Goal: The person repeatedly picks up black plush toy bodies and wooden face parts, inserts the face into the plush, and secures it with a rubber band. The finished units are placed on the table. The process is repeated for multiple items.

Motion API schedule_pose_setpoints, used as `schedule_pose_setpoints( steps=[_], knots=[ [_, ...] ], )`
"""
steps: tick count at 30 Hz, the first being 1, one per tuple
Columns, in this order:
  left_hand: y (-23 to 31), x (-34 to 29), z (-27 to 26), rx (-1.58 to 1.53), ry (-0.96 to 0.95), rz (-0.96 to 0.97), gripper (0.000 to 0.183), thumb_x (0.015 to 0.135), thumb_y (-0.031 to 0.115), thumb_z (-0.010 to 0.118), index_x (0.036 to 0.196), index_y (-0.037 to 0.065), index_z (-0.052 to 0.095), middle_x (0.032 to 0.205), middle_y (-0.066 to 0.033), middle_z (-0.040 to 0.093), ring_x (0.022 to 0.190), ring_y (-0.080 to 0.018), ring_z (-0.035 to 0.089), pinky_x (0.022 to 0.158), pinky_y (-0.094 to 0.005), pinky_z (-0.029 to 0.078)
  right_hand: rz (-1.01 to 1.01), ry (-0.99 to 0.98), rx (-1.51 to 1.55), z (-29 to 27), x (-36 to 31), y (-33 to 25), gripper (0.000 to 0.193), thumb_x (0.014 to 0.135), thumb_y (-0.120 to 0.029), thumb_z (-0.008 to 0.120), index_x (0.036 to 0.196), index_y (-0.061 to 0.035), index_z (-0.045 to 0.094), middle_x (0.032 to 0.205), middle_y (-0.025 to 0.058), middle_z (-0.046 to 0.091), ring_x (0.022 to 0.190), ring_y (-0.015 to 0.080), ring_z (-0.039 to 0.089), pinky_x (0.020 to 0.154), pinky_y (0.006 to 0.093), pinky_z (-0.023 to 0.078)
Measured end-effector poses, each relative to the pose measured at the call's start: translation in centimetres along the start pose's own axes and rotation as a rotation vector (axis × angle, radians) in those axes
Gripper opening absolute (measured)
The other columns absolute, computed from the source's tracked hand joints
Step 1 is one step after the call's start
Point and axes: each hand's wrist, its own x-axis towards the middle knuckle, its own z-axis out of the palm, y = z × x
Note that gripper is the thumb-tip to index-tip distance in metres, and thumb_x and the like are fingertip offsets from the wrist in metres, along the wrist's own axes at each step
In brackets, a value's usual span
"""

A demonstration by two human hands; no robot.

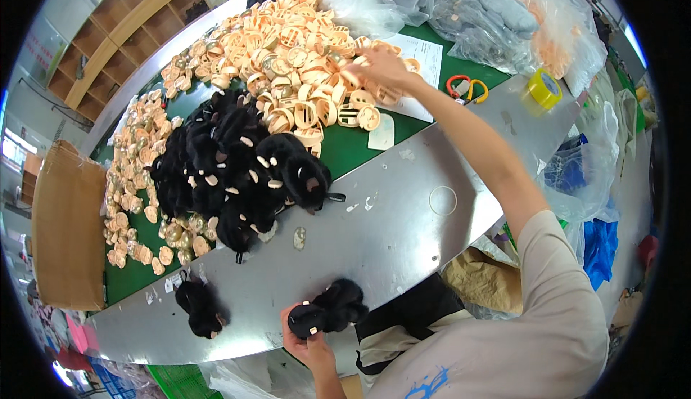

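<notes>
My left hand (314, 352) is at the near edge of the table, its fingers closed around a small black plush toy (337, 305). Farther off, my right hand (385, 69) reaches over the right side of a large heap of peach-coloured plastic shells (288, 60). Its fingers are smeared by motion, so their hold cannot be made out. A mound of black plush toys (216, 154) with small pale pieces on them lies left of centre, against the shells. Another black plush toy (200, 309) lies by itself near the front edge, left of my left hand.
Orange- and red-handled scissors (468, 89), yellow tape (543, 89) and a white paper sheet (421, 57) lie to the right. Clear bags (497, 17) fill the far right. A cardboard box (68, 226) stands at left, beside flat peach pieces (133, 168) on the green mat (133, 280).
</notes>
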Motion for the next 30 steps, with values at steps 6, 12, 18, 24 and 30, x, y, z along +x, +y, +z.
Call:
schedule_pose_setpoints(
  steps=[6,12,18,24,30],
  knots=[
    [0.3,-0.5,1.1,-0.015,-0.030,-0.052,0.039,0.070,0.019,0.064,0.102,-0.004,0.059,0.101,-0.0071,0.055,0.090,-0.0162,0.056,0.085,-0.0265,0.044,-0.224,-0.198,0.056,-1.3,-3.1,-2.6,0.067,0.081,-0.070,0.056,0.115,-0.0131,0.063,0.109,0.0222,0.058,0.107,0.0368,0.054,0.089,0.0453,0.044],
    [1.3,-1.2,1.5,-0.079,-0.095,0.014,0.037,0.071,0.018,0.066,0.101,-0.003,0.058,0.101,-0.0067,0.056,0.091,-0.0162,0.056,0.085,-0.0270,0.044,-0.434,-0.184,0.126,-1.6,-6.3,-3.9,0.039,0.079,-0.040,0.070,0.088,-0.0048,0.056,0.075,0.0117,0.056,0.072,0.0256,0.056,0.066,0.0390,0.044],
    [2.3,-2.4,0.1,-0.077,-0.062,0.067,0.036,0.070,0.016,0.063,0.100,-0.003,0.058,0.098,-0.0064,0.057,0.089,-0.0155,0.056,0.084,-0.0266,0.044,-0.321,0.021,0.407,-5.4,-8.8,-6.4,0.032,0.082,-0.023,0.066,0.108,-0.0039,0.062,0.092,0.0165,0.064,0.084,0.0276,0.064,0.078,0.0358,0.050],
    [3.4,-3.1,-1.6,-0.030,-0.008,0.031,0.032,0.070,0.016,0.062,0.096,-0.003,0.060,0.093,-0.0045,0.059,0.087,-0.0146,0.056,0.085,-0.0263,0.044,-0.180,-0.159,0.786,-9.2,-16.1,-14.8,0.043,0.098,-0.043,0.058,0.089,-0.0010,0.061,0.067,-0.0004,0.059,0.064,0.0092,0.057,0.049,0.0227,0.042],
    [3.1,-2.5,0.4,0.025,-0.156,0.084,0.027,0.073,0.008,0.067,0.096,-0.004,0.061,0.100,-0.0065,0.059,0.091,-0.0145,0.058,0.083,-0.0257,0.046,-0.385,-0.499,0.873,-9.4,-30.0,-21.2,0.054,0.105,-0.043,0.039,0.073,-0.0043,0.060,0.057,0.0027,0.054,0.054,0.0092,0.050,0.051,0.0273,0.041]
  ],
)
